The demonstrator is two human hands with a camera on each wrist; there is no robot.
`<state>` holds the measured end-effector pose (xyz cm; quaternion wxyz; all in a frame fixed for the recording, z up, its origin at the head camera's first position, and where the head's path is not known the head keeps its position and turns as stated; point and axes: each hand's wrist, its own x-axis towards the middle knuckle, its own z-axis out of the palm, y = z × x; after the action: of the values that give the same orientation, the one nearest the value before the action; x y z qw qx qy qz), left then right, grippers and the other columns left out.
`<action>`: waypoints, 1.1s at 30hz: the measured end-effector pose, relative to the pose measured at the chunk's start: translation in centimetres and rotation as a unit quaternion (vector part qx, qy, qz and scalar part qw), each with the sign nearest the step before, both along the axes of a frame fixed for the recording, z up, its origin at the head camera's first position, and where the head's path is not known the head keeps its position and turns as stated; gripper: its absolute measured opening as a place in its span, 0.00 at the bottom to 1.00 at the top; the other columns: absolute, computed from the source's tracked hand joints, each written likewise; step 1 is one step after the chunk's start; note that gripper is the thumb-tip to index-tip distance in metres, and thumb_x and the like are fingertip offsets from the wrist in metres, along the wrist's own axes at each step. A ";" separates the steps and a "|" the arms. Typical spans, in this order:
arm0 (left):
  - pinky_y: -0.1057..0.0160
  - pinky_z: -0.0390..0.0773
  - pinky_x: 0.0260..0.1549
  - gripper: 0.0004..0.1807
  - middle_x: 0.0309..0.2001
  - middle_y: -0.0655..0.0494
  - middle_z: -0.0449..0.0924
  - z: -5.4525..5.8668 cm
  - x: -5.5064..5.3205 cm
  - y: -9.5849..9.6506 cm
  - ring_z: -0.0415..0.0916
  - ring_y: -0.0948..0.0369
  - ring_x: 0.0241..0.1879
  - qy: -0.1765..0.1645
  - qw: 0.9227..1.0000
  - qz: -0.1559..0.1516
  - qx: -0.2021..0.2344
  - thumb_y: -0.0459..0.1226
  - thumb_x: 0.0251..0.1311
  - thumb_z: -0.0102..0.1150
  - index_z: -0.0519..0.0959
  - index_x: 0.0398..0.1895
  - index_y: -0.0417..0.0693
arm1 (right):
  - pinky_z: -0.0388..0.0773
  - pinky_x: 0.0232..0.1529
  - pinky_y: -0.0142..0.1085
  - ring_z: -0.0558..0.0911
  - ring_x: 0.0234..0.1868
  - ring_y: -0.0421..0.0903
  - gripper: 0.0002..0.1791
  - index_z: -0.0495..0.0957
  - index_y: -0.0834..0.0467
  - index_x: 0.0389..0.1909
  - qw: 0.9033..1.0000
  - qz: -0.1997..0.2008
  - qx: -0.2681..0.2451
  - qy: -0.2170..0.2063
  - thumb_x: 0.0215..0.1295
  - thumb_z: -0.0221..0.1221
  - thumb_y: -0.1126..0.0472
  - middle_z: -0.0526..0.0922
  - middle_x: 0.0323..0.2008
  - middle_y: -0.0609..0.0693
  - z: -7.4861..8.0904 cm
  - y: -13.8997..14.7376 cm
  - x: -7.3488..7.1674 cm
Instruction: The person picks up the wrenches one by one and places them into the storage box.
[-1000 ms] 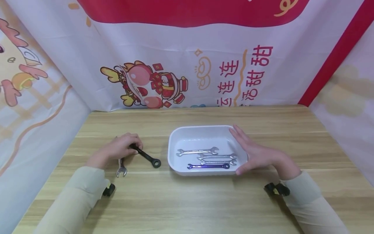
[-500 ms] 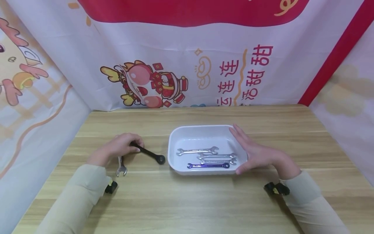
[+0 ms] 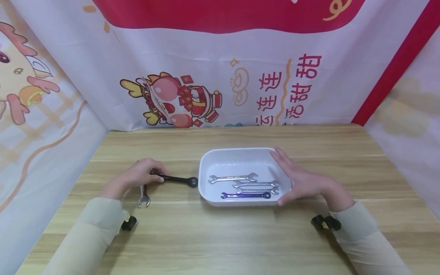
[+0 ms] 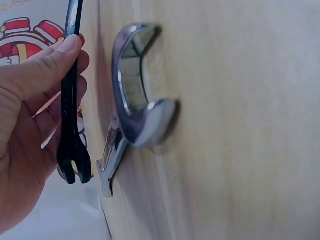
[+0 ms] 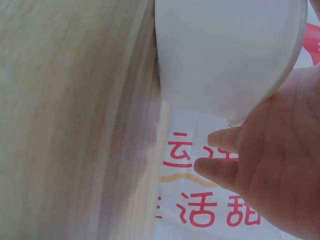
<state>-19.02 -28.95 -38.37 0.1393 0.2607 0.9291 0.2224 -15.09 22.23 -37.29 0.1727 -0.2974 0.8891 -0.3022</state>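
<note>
My left hand (image 3: 139, 173) pinches a black combination wrench (image 3: 179, 179) between thumb and fingers. In the left wrist view the open jaw of this black wrench (image 4: 70, 120) points down, beside the palm. The wrench's ring end is at the left wall of a white plastic tray (image 3: 203, 191); contact is hard to tell. Below the left hand lies a silver open-end wrench (image 3: 143, 198), partly hidden by it. My right hand (image 3: 306, 183) rests spread against the tray's right end, thumb at the front corner and fingers at the back corner.
Inside the tray lie several wrenches: a silver one (image 3: 233, 178) at the back, more silver ones (image 3: 256, 184) overlapping at the right, and a blue one (image 3: 245, 195) at the front. The wood-grain table (image 3: 220, 240) ends at a printed cloth (image 3: 206, 49) behind.
The black wrench's ring end has swung right and slightly up to the tray's left wall, so the wrench lies more level. The right hand and tray have stayed in place.
</note>
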 end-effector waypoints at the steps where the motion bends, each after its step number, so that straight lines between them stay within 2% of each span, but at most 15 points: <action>1: 0.63 0.79 0.41 0.04 0.37 0.59 0.87 0.0 0.1 -0.1 0.78 0.65 0.37 -0.001 1.000 0.001 0.005 0.34 0.59 0.67 0.86 0.37 0.49 | 0.47 0.71 0.69 0.31 0.78 0.68 0.77 0.27 0.52 0.80 1.000 0.000 0.000 0.000 0.42 0.77 0.45 0.18 0.79 0.55 0.0 0.0 0.0; 6: 0.65 0.80 0.40 0.05 0.38 0.57 0.87 0.1 0.4 -0.6 0.78 0.65 0.38 -0.011 1.000 0.016 0.019 0.33 0.58 0.67 0.86 0.38 0.47 | 0.47 0.70 0.70 0.31 0.78 0.69 0.77 0.28 0.53 0.80 1.000 0.002 -0.004 -0.001 0.42 0.78 0.45 0.19 0.79 0.56 -0.1 0.0 0.1; 12: 0.60 0.81 0.42 0.06 0.39 0.55 0.87 0.1 0.8 -1.0 0.79 0.63 0.39 -0.006 0.999 0.023 0.021 0.33 0.58 0.67 0.86 0.38 0.46 | 0.48 0.70 0.70 0.32 0.78 0.68 0.77 0.28 0.53 0.80 1.000 -0.002 -0.002 -0.001 0.42 0.77 0.45 0.19 0.79 0.56 -0.2 0.0 0.1; 21: 0.63 0.79 0.41 0.06 0.40 0.55 0.87 0.6 1.4 -1.5 0.78 0.64 0.38 0.007 0.999 0.026 0.026 0.33 0.59 0.67 0.86 0.39 0.47 | 0.48 0.70 0.69 0.32 0.78 0.68 0.77 0.28 0.53 0.80 1.000 0.001 -0.003 0.002 0.42 0.77 0.44 0.19 0.79 0.56 -0.2 0.0 0.0; 33: 0.63 0.79 0.40 0.06 0.42 0.53 0.88 2.0 1.9 -2.2 0.78 0.64 0.39 0.053 0.996 0.060 0.037 0.33 0.59 0.67 0.87 0.39 0.48 | 0.48 0.70 0.70 0.32 0.78 0.68 0.77 0.27 0.52 0.80 1.000 0.001 -0.002 0.006 0.42 0.77 0.44 0.19 0.79 0.55 -0.2 0.0 0.0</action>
<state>-17.09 -31.12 -36.34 0.0662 0.2206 0.9404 0.2503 -15.10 22.21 -37.50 0.1672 -0.3006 0.8891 -0.3019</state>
